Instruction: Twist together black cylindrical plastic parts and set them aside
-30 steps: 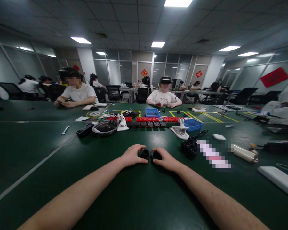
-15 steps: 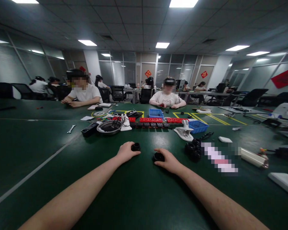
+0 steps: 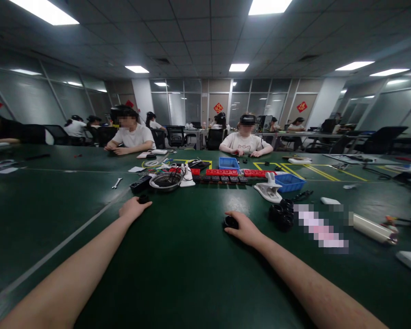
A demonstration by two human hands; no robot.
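My left hand reaches out over the green table, its fingers around a small black round part at its tips. My right hand lies nearer the middle and grips a second small black round part against the tabletop. A cluster of similar black parts sits just right of my right hand.
Beyond my hands lie a metal bowl, a black box, a row of red and black blocks, two blue bins, a white clamp and a wrench. Two seated people work across the table. A white cylinder lies right.
My hands were together, each on a black part. My left hand has carried its part away to the left and farther out; my right hand has stayed put. The view has turned left.
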